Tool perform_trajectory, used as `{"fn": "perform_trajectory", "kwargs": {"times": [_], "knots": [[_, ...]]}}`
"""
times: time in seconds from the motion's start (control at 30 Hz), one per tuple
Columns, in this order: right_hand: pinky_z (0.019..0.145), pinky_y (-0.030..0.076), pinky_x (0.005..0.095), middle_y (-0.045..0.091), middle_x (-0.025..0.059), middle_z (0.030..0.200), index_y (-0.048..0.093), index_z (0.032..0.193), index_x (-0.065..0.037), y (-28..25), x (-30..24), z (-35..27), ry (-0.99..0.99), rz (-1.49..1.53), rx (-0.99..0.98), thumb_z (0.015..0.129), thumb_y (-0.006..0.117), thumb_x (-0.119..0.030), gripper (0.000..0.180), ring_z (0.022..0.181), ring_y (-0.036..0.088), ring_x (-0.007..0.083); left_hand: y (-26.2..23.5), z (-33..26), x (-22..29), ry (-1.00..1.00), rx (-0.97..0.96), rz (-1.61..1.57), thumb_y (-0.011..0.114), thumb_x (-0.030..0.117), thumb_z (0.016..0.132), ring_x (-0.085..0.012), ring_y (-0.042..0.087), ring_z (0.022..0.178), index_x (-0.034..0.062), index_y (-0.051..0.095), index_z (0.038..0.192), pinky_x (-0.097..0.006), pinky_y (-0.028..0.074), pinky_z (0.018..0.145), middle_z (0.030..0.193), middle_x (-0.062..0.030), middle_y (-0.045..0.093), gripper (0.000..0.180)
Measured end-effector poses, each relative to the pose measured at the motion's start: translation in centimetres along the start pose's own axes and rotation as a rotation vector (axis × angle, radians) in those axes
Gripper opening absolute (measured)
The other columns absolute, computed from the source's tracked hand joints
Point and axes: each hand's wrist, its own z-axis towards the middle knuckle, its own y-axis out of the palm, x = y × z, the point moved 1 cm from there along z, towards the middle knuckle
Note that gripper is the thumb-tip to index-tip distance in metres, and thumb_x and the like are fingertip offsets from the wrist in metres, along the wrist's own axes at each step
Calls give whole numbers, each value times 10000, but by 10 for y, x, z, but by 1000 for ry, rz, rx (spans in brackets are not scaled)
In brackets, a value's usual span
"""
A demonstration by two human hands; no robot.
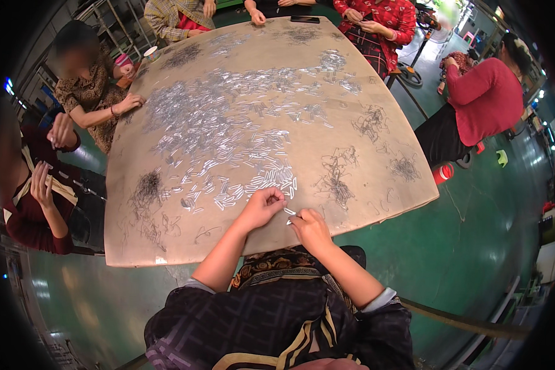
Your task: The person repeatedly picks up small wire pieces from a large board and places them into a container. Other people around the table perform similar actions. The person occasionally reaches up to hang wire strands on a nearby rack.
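Observation:
At the near edge of the table, my left hand (265, 207) and my right hand (312, 230) almost meet, both with fingers pinched together. Between their fingertips is a small, shiny silver strip (289, 211), elongated and too small to name more exactly. My left fingertips close on one end of it. A second pale sliver (290, 222) shows at my right fingertips. Just beyond my hands begins a wide scatter of similar silver pieces (265, 179), spread back over the tabletop.
Heaps of thin dark strands lie on the brown-covered table (314, 139), including one right heap (336, 179) and one left heap (147, 188). Several people sit around it. A dark phone (305, 20) and a cup (151, 53) are at the far side. A red container (443, 173) stands off the right edge.

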Motion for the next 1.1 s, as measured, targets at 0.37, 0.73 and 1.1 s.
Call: {"fn": "perform_trajectory", "kwargs": {"times": [0.37, 0.73, 1.1], "knots": [[622, 497, 376, 626, 118, 796, 630, 858, -15, -2, 3, 2, 263, 229, 29, 789, 697, -12, 96, 679, 613, 293, 8, -17, -21, 6, 25, -181, 676, 57, 874, -4, 448, 668, 37, 605, 878, -181, 390, 595, 751, 73, 546, 74], [589, 519, 219, 656, 67, 830, 605, 1024, 46, -44, -17, 13, 624, 944, 147, 854, 656, 39, 177, 659, 650, 99, 28, -17, 19, 246, -71, -423, 636, 31, 908, -45, 519, 824, 23, 597, 920, -196, 425, 726, 999, 3, 561, 41], [604, 515, 255, 662, 66, 843, 636, 1008, 27, -41, -12, 11, 549, 810, 171, 865, 665, -23, 154, 657, 648, 122, 25, -23, 26, 254, 12, -389, 550, 8, 945, -96, 555, 896, 33, 525, 985, -265, 453, 814, 1003, -78, 643, 54]]}}
